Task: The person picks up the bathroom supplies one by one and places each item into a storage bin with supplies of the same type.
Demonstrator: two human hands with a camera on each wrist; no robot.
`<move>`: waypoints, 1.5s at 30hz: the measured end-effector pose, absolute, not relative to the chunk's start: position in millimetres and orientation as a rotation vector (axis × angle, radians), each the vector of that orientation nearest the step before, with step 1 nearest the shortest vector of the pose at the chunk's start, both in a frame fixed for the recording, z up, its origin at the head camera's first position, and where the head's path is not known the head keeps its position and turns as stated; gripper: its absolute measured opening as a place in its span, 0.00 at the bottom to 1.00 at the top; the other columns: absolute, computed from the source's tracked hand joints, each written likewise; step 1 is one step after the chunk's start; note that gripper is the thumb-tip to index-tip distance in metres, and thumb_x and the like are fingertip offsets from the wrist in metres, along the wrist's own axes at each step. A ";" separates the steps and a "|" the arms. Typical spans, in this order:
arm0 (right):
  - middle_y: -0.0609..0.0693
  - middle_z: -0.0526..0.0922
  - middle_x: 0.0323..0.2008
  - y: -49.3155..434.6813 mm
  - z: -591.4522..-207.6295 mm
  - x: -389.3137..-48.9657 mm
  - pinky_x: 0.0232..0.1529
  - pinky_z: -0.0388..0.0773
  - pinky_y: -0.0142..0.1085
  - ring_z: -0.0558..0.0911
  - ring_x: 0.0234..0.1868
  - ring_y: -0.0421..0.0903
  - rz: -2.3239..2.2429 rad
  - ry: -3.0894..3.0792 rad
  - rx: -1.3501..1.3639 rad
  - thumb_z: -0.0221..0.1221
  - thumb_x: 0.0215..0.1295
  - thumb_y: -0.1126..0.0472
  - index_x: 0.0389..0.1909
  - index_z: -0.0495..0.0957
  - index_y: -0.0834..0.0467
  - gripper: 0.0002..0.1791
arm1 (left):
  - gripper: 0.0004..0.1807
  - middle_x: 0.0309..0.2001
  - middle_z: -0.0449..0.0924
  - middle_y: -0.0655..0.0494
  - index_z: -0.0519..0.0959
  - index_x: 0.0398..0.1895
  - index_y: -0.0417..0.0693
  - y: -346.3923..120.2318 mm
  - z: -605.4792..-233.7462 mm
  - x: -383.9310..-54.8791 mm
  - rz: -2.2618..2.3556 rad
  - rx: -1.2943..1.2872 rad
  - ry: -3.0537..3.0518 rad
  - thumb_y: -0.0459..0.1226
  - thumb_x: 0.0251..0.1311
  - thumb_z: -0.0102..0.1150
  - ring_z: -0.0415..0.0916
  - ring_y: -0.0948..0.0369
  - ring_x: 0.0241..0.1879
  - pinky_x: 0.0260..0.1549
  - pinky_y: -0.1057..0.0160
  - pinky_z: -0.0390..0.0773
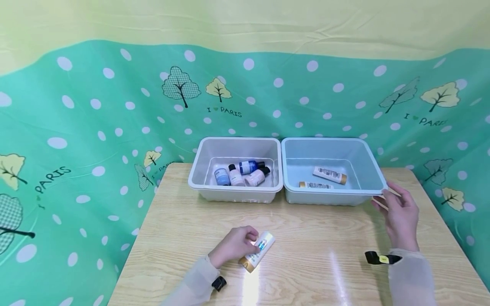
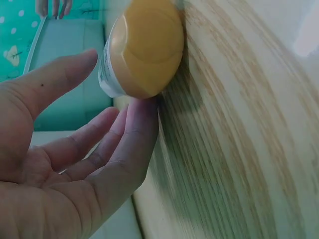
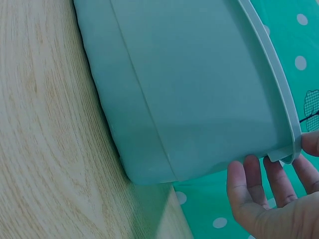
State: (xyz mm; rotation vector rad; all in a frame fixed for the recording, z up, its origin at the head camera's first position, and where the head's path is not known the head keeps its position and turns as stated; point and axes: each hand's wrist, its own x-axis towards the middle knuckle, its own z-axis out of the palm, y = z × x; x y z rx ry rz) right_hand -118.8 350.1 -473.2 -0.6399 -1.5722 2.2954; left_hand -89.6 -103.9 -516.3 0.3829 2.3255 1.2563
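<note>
A white tube with a gold cap (image 1: pixel 257 251) lies slantwise on the table. Over it is my left hand (image 1: pixel 239 245), fingers loosely bent; in the left wrist view a fingertip meets the edge of the gold cap (image 2: pixel 152 47), while the thumb (image 2: pixel 75 69) looks slightly apart from the tube. My right hand (image 1: pixel 402 212) holds the front right corner of the light blue bin (image 1: pixel 333 197), thumb at the rim (image 3: pixel 279 74) and fingers (image 3: pixel 239 184) under it. Inside that bin lie two gold-capped white tubes, one of them a tube (image 1: pixel 330 174) near the middle.
Left of the blue bin, almost touching it, stands a whitish-grey bin (image 1: pixel 237 195) with several bottles, among them a dark blue bottle (image 1: pixel 250 166). Behind both hangs a green dotted cloth (image 1: pixel 268 97). The wooden table (image 1: pixel 306 255) reflects bright light.
</note>
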 end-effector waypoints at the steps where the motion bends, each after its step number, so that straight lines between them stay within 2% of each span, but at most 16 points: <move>1: 0.50 0.79 0.51 349.9 -473.1 -118.7 0.41 0.84 0.38 0.87 0.43 0.46 2.291 -1.576 -0.647 0.65 0.67 0.61 0.67 0.72 0.55 0.28 | 0.23 0.43 0.82 0.51 0.80 0.49 0.36 -103.4 -515.5 -89.2 1.249 0.386 2.325 0.34 0.51 0.76 0.80 0.61 0.37 0.39 0.65 0.82; 11: 0.49 0.78 0.52 350.3 -474.2 -118.4 0.41 0.84 0.38 0.86 0.43 0.46 2.284 -1.591 -0.663 0.66 0.67 0.60 0.67 0.72 0.55 0.28 | 0.23 0.40 0.83 0.52 0.80 0.48 0.37 -96.0 -513.4 -83.9 1.120 0.467 2.406 0.34 0.49 0.77 0.79 0.61 0.36 0.39 0.68 0.80; 24: 0.49 0.79 0.51 349.7 -473.6 -119.3 0.40 0.84 0.38 0.87 0.42 0.45 2.276 -1.579 -0.668 0.66 0.67 0.60 0.67 0.73 0.55 0.28 | 0.19 0.32 0.81 0.60 0.82 0.44 0.37 -88.5 -516.9 -82.6 1.105 0.468 2.372 0.34 0.50 0.76 0.76 0.68 0.29 0.30 0.72 0.80; 36: 0.49 0.80 0.50 349.1 -472.7 -118.7 0.40 0.84 0.38 0.87 0.42 0.45 2.283 -1.568 -0.675 0.67 0.66 0.61 0.66 0.73 0.55 0.28 | 0.24 0.31 0.82 0.60 0.82 0.50 0.38 -93.1 -521.4 -86.1 1.249 0.412 2.288 0.35 0.49 0.78 0.78 0.66 0.28 0.27 0.68 0.81; 45: 0.49 0.79 0.51 350.1 -473.2 -120.2 0.40 0.84 0.38 0.87 0.41 0.45 2.292 -1.566 -0.681 0.67 0.65 0.60 0.66 0.73 0.55 0.29 | 0.24 0.32 0.83 0.58 0.82 0.52 0.45 -94.4 -530.2 -93.3 1.414 0.312 2.145 0.38 0.51 0.77 0.82 0.61 0.31 0.28 0.64 0.84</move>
